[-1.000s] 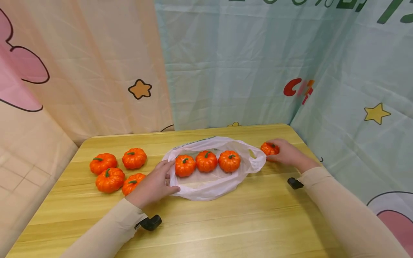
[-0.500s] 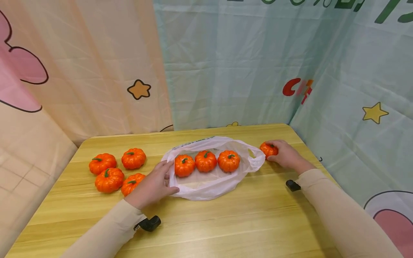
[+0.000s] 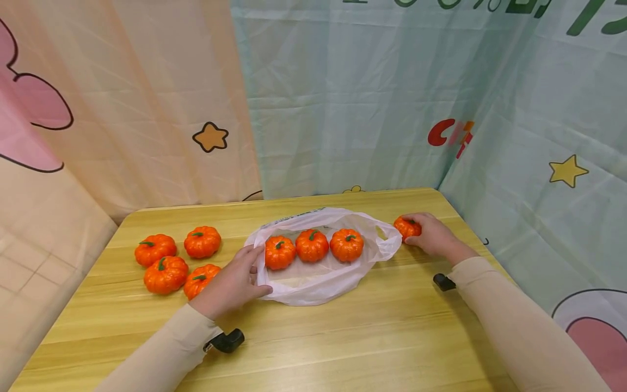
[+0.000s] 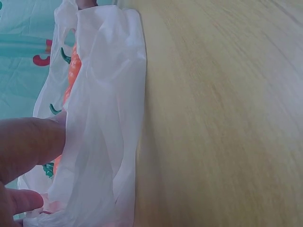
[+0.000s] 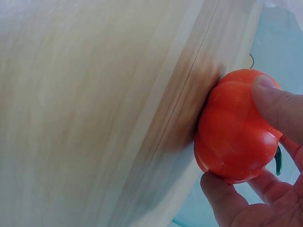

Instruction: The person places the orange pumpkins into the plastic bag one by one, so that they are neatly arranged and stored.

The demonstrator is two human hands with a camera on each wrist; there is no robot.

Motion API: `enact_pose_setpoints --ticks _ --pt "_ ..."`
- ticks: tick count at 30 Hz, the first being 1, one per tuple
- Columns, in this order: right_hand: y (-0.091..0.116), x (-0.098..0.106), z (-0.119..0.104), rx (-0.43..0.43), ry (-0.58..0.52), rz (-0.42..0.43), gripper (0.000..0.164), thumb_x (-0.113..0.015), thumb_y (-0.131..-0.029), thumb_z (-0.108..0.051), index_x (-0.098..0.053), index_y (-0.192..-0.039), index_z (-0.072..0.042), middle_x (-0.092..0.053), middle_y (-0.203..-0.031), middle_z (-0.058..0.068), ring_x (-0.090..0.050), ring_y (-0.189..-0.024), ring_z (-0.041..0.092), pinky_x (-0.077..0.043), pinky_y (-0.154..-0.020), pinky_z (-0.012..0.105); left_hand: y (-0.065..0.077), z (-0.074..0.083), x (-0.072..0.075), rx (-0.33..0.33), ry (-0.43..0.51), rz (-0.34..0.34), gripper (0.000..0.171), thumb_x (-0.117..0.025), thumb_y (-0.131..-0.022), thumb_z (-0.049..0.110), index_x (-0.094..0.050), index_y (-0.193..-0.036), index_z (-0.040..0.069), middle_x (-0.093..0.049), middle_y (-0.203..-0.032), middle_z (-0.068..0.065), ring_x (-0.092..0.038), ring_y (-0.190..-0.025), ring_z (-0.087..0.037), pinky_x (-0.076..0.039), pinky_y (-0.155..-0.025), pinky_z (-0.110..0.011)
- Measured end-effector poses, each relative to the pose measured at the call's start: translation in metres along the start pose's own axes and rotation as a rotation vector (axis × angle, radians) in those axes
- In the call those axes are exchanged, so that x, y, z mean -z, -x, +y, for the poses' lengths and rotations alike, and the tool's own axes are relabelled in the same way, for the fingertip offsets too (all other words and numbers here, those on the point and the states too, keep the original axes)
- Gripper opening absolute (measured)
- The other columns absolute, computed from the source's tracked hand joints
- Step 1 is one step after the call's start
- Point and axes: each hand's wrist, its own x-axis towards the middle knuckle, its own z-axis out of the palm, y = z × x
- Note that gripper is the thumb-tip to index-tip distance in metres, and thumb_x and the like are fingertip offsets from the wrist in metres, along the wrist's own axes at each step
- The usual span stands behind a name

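A white plastic bag (image 3: pixel 313 291) lies with its mouth spread upward, three small orange pumpkins (image 3: pixel 312 245) in a row inside it. At the bag's left end is my left hand (image 3: pixel 230 286), thumb along the front rim and fingers at the side, with a gap between them. The left wrist view shows that thumb (image 4: pixel 33 144) at the bag's edge, its tip partly hidden by the plastic. My right hand (image 3: pixel 433 237) grips another small pumpkin (image 5: pixel 236 127) just right of the bag's handle, thumb and fingers on opposite sides of it, close against the tabletop.
Several more orange pumpkins (image 3: pixel 166 275) are grouped on the left of the wooden table (image 3: pixel 313 348), one partly behind the left hand. Printed fabric curtains (image 3: pixel 343 109) rise behind the table and along both sides.
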Motion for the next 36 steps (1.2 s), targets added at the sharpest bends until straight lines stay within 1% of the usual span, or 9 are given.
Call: enact_pose_setpoints --ticks 11,14,17,21,24,26,28,32,36 --pt "0.003 0.001 0.001 0.017 0.004 0.01 0.062 -0.074 -0.098 -0.014 -0.049 -0.154 -0.001 -0.044 -0.155 0.032 -0.043 -0.14 0.053 -0.035 -0.12 0.068 0.002 0.0 -0.001 -0.001 0.018 -0.003 0.101 -0.088 -0.086 0.033 -0.032 -0.165 0.005 -0.028 -0.168 -0.027 -0.068 -0.124 -0.031 -0.056 -0.107 -0.05" --pt "0.004 0.006 -0.001 0.025 -0.002 0.039 0.062 -0.073 -0.099 -0.012 -0.048 -0.154 -0.001 -0.043 -0.155 0.031 -0.045 -0.139 0.053 -0.037 -0.119 0.068 0.003 0.0 -0.002 -0.002 0.021 -0.004 0.101 -0.088 -0.087 0.032 -0.031 -0.165 0.005 -0.029 -0.168 -0.026 -0.068 -0.123 -0.03 -0.056 -0.106 -0.049" --pt "0.006 0.019 -0.011 0.047 -0.013 0.112 0.062 -0.073 -0.098 -0.012 -0.048 -0.154 -0.001 -0.042 -0.155 0.032 -0.046 -0.136 0.054 -0.038 -0.116 0.07 0.003 0.0 -0.001 0.001 0.015 -0.004 0.1 -0.088 -0.087 0.032 -0.031 -0.165 0.005 -0.028 -0.168 -0.026 -0.068 -0.124 -0.03 -0.057 -0.106 -0.049" --pt "0.011 0.043 -0.038 0.113 -0.045 0.252 0.062 -0.075 -0.098 -0.011 -0.049 -0.153 0.001 -0.039 -0.156 0.034 -0.045 -0.134 0.058 -0.042 -0.111 0.073 0.003 0.001 0.0 -0.002 0.006 -0.003 0.101 -0.088 -0.087 0.033 -0.031 -0.165 0.006 -0.027 -0.169 -0.027 -0.068 -0.125 -0.031 -0.057 -0.105 -0.049" --pt "0.021 0.056 -0.072 0.173 -0.058 0.317 0.062 -0.076 -0.098 -0.014 -0.05 -0.153 -0.003 -0.037 -0.16 0.031 -0.059 -0.12 0.054 -0.052 -0.1 0.069 0.003 0.001 0.001 -0.002 0.007 -0.003 0.101 -0.088 -0.087 0.034 -0.03 -0.165 0.007 -0.026 -0.169 -0.027 -0.068 -0.125 -0.031 -0.057 -0.106 -0.049" --pt "0.028 0.057 -0.094 0.225 -0.061 0.331 0.062 -0.076 -0.097 -0.014 -0.051 -0.154 -0.005 -0.036 -0.162 0.029 -0.065 -0.111 0.051 -0.057 -0.093 0.063 0.003 0.002 0.002 -0.001 0.009 -0.003 0.101 -0.087 -0.087 0.034 -0.03 -0.165 0.007 -0.026 -0.169 -0.027 -0.068 -0.125 -0.032 -0.056 -0.106 -0.05" --pt "0.034 0.053 -0.119 0.28 -0.059 0.313 0.061 -0.077 -0.097 -0.013 -0.053 -0.153 -0.007 -0.036 -0.164 0.025 -0.067 -0.112 0.047 -0.057 -0.094 0.06 0.003 0.002 0.002 0.001 0.009 -0.002 0.101 -0.088 -0.087 0.033 -0.031 -0.165 0.007 -0.026 -0.169 -0.027 -0.068 -0.125 -0.031 -0.056 -0.106 -0.05" --pt "0.038 0.026 -0.159 0.424 -0.071 0.213 0.059 -0.078 -0.095 -0.009 -0.057 -0.15 -0.009 -0.037 -0.164 0.021 -0.052 -0.138 0.047 -0.054 -0.106 0.059 0.004 0.001 0.001 0.0 0.005 0.002 0.101 -0.088 -0.087 0.033 -0.03 -0.166 0.007 -0.027 -0.169 -0.026 -0.068 -0.124 -0.031 -0.056 -0.106 -0.05" --pt "0.039 -0.01 -0.19 0.529 -0.069 0.103 0.057 -0.08 -0.093 -0.008 -0.061 -0.147 -0.013 -0.04 -0.164 0.018 -0.052 -0.139 0.043 -0.056 -0.105 0.054 0.005 0.001 0.0 -0.001 0.004 0.001 0.101 -0.088 -0.087 0.035 -0.03 -0.166 0.008 -0.028 -0.169 -0.026 -0.068 -0.124 -0.03 -0.056 -0.107 -0.052"
